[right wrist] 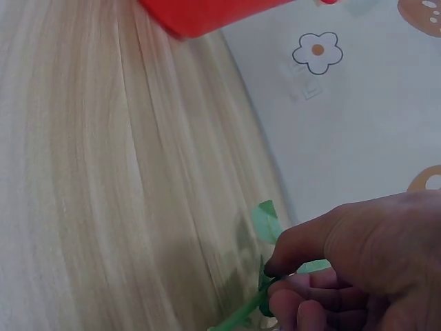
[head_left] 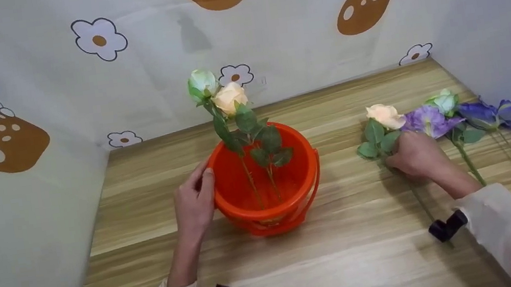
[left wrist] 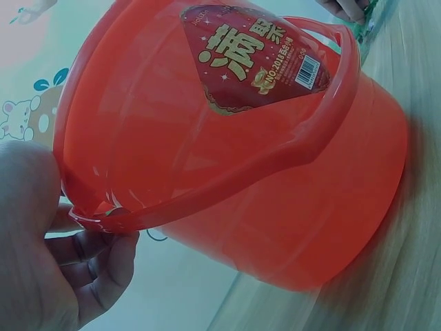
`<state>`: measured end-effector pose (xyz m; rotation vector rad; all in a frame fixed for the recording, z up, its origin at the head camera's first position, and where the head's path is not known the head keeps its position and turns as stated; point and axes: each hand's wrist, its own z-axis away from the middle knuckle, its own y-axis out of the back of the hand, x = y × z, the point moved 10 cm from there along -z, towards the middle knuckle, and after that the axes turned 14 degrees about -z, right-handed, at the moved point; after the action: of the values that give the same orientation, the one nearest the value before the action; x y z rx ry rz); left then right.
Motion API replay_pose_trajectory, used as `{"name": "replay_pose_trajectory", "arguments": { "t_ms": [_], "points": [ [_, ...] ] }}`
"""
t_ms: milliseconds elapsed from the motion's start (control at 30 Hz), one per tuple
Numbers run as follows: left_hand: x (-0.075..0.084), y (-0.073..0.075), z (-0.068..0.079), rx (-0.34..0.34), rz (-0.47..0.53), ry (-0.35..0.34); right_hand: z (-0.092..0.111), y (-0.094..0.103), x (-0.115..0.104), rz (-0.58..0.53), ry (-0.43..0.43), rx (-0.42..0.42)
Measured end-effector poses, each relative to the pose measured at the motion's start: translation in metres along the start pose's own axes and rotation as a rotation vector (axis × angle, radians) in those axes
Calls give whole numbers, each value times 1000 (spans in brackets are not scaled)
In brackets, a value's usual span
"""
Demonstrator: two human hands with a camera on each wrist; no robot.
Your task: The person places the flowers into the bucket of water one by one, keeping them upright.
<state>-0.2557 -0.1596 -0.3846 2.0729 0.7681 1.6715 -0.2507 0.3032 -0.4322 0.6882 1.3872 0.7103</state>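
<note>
An orange-red bucket (head_left: pixel 270 215) stands upright on the table. Inside it lean a pale green rose (head_left: pixel 202 84) and a peach rose (head_left: pixel 231 98), their blooms above the rim. My left hand (head_left: pixel 196 203) grips the left side of the rim; in the left wrist view its fingers curl beside the end of the bucket handle (left wrist: pixel 275 165). To the right, my right hand (head_left: pixel 417 154) pinches the leafy green stem (right wrist: pixel 241 314) of a second peach rose (head_left: pixel 385 116), just below its leaves. That rose's bloom is hidden in the right wrist view.
Beside the right hand lie a purple flower (head_left: pixel 428 121), another pale green rose (head_left: pixel 445 101) and a blue-violet iris-like flower (head_left: pixel 483 114), stems toward the front. A patterned cloth wall (head_left: pixel 154 87) borders the wooden table (head_left: pixel 348 250) at the back and both sides.
</note>
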Motion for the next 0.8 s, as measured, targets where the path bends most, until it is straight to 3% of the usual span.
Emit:
{"name": "replay_pose_trajectory", "arguments": {
  "t_ms": [367,800],
  "points": [
    [2,2,0,15,-10,-7,0,10,-24,-44,11,24],
    [1,1,0,8,-21,6,0,36,-84,-45,130,113]
  ]
}}
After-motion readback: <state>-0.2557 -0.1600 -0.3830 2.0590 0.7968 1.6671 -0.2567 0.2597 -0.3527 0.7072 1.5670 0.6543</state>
